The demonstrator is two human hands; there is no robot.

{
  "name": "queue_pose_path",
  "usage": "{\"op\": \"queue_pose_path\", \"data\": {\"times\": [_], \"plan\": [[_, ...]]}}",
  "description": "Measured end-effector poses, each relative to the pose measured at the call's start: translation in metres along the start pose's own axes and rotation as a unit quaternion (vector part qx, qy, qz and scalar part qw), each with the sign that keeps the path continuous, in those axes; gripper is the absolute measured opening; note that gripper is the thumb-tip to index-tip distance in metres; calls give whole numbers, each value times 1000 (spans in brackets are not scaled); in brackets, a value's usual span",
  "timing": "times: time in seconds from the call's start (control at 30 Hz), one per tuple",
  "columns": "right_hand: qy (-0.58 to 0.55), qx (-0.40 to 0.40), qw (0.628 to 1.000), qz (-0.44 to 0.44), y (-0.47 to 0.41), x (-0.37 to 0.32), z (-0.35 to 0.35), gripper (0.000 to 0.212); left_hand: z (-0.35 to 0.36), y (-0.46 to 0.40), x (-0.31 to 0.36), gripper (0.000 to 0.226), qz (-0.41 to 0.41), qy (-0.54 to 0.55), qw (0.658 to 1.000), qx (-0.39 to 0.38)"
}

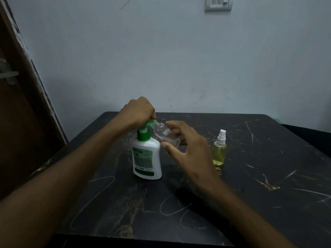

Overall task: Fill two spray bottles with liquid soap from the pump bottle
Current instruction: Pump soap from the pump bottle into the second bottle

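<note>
A white pump bottle [146,158] with a green pump head stands upright mid-table. My left hand [138,110] rests closed on top of the pump head. My right hand [186,140] holds a clear, uncapped spray bottle [163,134] tilted, its mouth against the pump's nozzle; a little clear liquid lies inside. A second spray bottle [219,152], with yellow liquid and a white sprayer top, stands upright to the right, apart from both hands.
The scratched black table [268,185] reaches a pale wall at the back. A brown door frame [26,86] runs down the left side. A switch plate [218,3] is high on the wall.
</note>
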State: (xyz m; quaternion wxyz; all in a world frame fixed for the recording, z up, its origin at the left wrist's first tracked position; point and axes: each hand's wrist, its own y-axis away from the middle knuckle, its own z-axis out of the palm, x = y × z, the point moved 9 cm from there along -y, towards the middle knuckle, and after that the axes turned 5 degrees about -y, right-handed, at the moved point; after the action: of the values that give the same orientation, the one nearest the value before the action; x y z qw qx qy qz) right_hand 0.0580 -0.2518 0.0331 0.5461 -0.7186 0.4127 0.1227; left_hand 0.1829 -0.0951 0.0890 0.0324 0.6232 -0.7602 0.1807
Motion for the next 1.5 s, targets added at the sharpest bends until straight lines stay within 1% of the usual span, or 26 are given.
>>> {"op": "queue_pose_path", "data": {"times": [0.1, 0.27, 0.37, 0.47, 0.57, 0.73, 0.9, 1.0, 1.17, 1.33, 1.5], "plan": [[-6, 15, 1000, -3, 3, 0, 0, 43, -5, 1, -1, 19, 5, -28, 1000, 2], [-14, 40, 999, -14, 5, 2, -5, 38, -4, 2, 6, 14, 23, -70, 997, -12], [-21, 43, 999, -21, 8, 3, -6, 38, 0, 2, 6, 21, 20, -54, 998, -10], [-28, 48, 998, -21, 10, 3, -8, 38, -2, 4, 6, 25, 26, -65, 997, -15], [-37, 51, 998, -25, 13, 0, -8, 37, -4, 4, 7, 15, 31, -77, 996, -17], [-36, 48, 998, -22, 13, 3, -6, 32, 2, 9, 9, 17, 11, -44, 998, -40], [-42, 49, 998, -17, 15, 3, -6, 28, -9, 14, 5, 25, -21, 11, 999, -31], [-38, 48, 998, -8, 17, 3, -4, 25, -11, 16, 9, 20, -24, 5, 999, -30], [-36, 43, 998, 4, 18, -1, -4, 19, -6, 16, 9, 22, -33, 19, 999, -33], [-26, 28, 999, 5, 21, -3, 1, 26, -15, 19, 13, 29, -21, 21, 999, -36], [-34, 41, 999, 1, 21, -1, -1, 25, -8, 21, 19, 29, -5, -4, 999, -42]]}}
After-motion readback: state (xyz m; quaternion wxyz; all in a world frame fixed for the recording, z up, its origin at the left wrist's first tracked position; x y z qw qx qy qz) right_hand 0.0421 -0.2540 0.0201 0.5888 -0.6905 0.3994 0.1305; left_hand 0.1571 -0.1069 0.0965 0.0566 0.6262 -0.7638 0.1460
